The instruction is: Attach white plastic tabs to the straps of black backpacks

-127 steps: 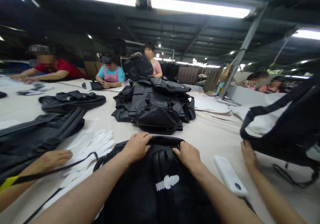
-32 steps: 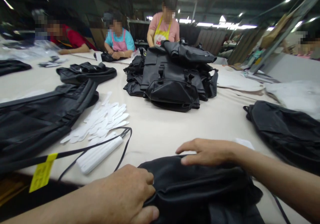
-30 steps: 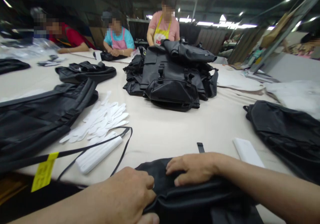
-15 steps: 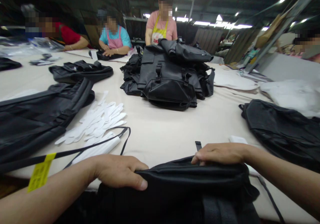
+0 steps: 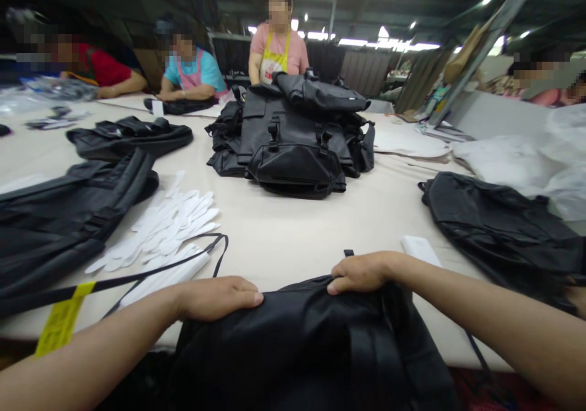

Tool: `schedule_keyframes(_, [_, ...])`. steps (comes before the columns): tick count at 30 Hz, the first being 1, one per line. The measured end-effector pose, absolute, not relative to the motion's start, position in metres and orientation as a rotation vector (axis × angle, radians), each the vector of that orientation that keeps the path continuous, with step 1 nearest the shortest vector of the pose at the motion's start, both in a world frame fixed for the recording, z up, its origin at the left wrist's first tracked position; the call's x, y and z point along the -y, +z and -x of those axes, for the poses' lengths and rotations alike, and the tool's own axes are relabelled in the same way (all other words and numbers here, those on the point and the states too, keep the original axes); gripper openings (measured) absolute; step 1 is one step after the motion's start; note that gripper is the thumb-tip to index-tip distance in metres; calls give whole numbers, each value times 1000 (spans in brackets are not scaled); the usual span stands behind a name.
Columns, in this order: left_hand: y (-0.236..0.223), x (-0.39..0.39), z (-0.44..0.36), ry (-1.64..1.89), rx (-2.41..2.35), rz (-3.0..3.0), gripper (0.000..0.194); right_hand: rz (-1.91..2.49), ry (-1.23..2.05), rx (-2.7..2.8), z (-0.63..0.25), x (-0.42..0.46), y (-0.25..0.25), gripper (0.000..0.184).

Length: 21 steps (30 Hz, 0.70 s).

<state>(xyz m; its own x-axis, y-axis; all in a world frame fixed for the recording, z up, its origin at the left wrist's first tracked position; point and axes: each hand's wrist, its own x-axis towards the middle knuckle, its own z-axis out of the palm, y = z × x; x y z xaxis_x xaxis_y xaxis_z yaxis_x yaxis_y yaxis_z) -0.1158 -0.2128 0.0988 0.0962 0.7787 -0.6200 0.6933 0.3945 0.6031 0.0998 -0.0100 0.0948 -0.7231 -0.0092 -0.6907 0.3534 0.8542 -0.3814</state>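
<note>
Black bags stacked (image 5: 288, 145) at middle of counter (image 5: 293, 228). More black bags (image 5: 55, 218) lie flat at left; one bag (image 5: 494, 228) at right, beside white plastic (image 5: 508, 157). White strips (image 5: 160, 231) in loose pile; black strap (image 5: 151, 267) with yellow tag (image 5: 59, 334) lies near them. White slab (image 5: 420, 250) near right. Person in pink shirt (image 5: 274, 57) stands behind stack; person in blue shirt (image 5: 195, 72) at far left side.

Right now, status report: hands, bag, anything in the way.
Left hand and right hand on top edge of black fabric backpack. White rectangular slab just beyond right hand.
</note>
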Motion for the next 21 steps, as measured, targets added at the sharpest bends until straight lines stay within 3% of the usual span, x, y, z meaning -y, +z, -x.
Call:
schedule_keyframes(5, [82,195,123,-36,-1590,-1339,49,-464,-272,-2504,-99,17,88,78])
schedule_keyframes(13, [86,201,125,52,-1416,-1416,50,-568,-622,-2303,-108,11,90,97])
schedule_keyframes(18, [84,206,122,70,-1398,-1392,56,-535,-799,-2188,-123,19,94,86])
schedule_keyframes(21, [84,201,115,-30,-1393,-1406,61,-566,-733,-2142,-125,24,88,89])
